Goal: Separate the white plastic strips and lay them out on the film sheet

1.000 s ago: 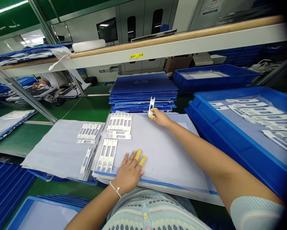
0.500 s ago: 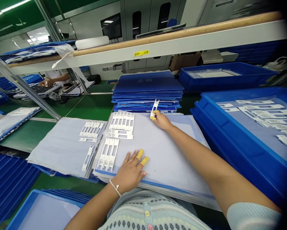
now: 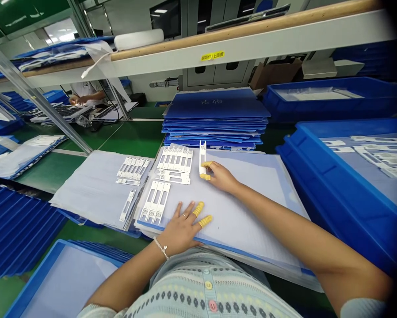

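Between yellow-covered fingertips, my right hand pinches a white slotted plastic part, upright in view above the white sheet. My left hand lies flat on that sheet near its front edge, fingers spread, two of them in yellow finger covers. Left of the held part, a row of like white parts lies side by side. Two more parts lie crosswise below the row. Three others lie lengthwise close to the left edge, beside my left hand.
A second sheet-covered stack with white parts adjoins on the left. Blue folders or boards are piled behind. A blue bin of white parts stands right. A shelf beam crosses above. Another person's hands are at the far left.
My right hand has brought the white part leftward and nearer, closer to the laid-out row. My left hand stays flat on the sheet. The camera view has tilted down somewhat.
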Available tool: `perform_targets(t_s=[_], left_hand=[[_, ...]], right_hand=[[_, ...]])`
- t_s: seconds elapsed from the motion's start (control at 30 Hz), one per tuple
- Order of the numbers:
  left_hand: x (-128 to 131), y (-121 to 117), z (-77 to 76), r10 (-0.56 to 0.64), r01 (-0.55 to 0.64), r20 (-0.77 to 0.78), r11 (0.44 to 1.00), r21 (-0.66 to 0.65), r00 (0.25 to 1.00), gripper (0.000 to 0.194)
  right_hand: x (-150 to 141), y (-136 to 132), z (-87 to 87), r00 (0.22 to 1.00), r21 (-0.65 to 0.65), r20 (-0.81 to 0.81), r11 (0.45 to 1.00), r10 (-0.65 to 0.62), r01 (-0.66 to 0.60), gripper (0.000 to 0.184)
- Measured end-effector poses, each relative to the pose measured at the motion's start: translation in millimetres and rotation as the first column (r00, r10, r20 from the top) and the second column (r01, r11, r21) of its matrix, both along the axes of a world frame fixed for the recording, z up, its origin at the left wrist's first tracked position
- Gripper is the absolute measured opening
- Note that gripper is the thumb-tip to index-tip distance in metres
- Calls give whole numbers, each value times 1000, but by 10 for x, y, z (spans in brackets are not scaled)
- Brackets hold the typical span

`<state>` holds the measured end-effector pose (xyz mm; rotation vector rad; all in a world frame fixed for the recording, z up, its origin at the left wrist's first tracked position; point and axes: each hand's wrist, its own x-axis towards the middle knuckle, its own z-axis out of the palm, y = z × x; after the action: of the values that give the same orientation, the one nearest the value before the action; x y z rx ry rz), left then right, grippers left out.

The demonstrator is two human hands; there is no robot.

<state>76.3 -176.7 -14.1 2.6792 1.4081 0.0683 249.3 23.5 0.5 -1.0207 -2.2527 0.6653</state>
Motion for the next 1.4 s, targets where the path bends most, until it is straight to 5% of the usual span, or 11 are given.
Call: perform_targets(t_s=[0.37, 0.57, 0.73, 1.1, 1.27, 1.4], left_hand=[[-9, -19, -148, -12, 17, -43, 993, 117, 999, 81], [-14, 3, 89, -1, 3, 86, 1000, -28, 996, 84], [41, 23, 300, 85, -73, 107, 991, -109, 991, 68], [-28, -62, 24, 45, -43, 110, 999, -20, 993, 80], [-136, -151, 138, 21, -23, 269, 1000, 5, 963, 54], [-402, -277, 235, 56, -169, 484, 966, 193, 873, 39]], right_hand=[[-22, -14, -64, 999, -43, -22, 998, -45, 44, 32], [-98, -66, 125, 994, 1, 106, 999, -37, 37, 34], [-252, 47, 157, 971, -6, 228, 997, -73, 76, 29], [-441, 144, 104, 935, -29, 351, 997, -53, 67, 31], [-437, 172, 108, 931, -38, 362, 997, -47, 64, 32], [-427, 174, 116, 932, -54, 361, 997, -33, 57, 31]])
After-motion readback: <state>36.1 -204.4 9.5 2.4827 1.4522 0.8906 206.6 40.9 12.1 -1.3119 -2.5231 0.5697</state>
